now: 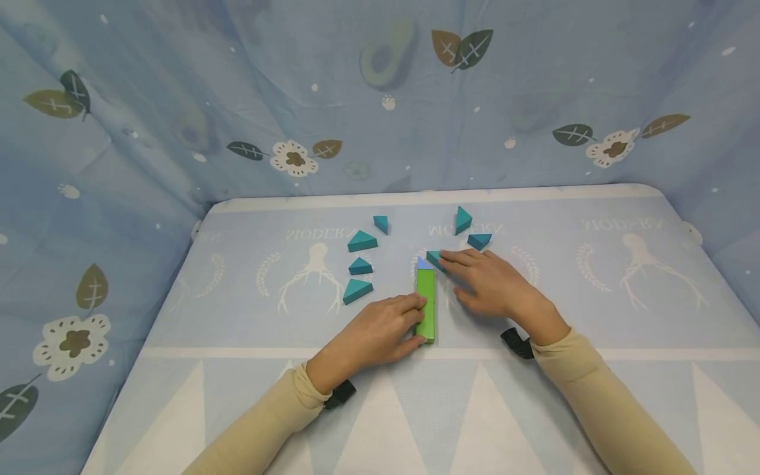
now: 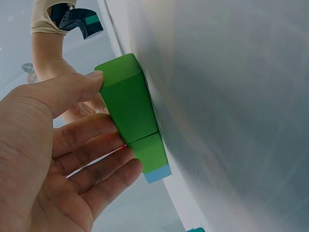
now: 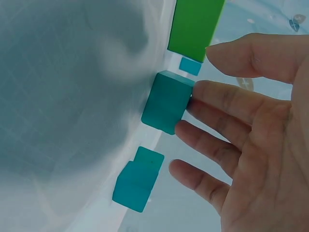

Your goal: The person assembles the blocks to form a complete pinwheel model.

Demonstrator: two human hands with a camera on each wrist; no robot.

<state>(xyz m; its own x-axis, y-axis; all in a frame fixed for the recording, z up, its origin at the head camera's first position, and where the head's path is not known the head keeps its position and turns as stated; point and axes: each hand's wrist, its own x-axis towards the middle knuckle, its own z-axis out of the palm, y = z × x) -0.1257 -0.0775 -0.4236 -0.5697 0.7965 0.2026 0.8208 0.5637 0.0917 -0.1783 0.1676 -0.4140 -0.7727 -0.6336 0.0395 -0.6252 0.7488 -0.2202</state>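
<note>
Two green blocks (image 1: 425,305) lie end to end in a line on the table, a seam between them in the left wrist view. A small light-blue triangular block (image 1: 423,263) sits at their far end. My left hand (image 1: 380,330) rests against the left side of the green blocks, fingertips touching them and thumb at the near end. With mostly straight fingers, my right hand (image 1: 493,284) touches a teal triangular block (image 3: 168,103), just right of the blue one. Its thumb stands apart from that teal block.
Several teal triangular blocks (image 1: 359,288) lie in a loose column left of the green line. Two more, a teal block (image 1: 463,220) and a darker teal block (image 1: 479,241), lie beyond my right hand. A patterned cloth covers the table (image 1: 237,396), and a blue curtain (image 1: 332,86) hangs behind.
</note>
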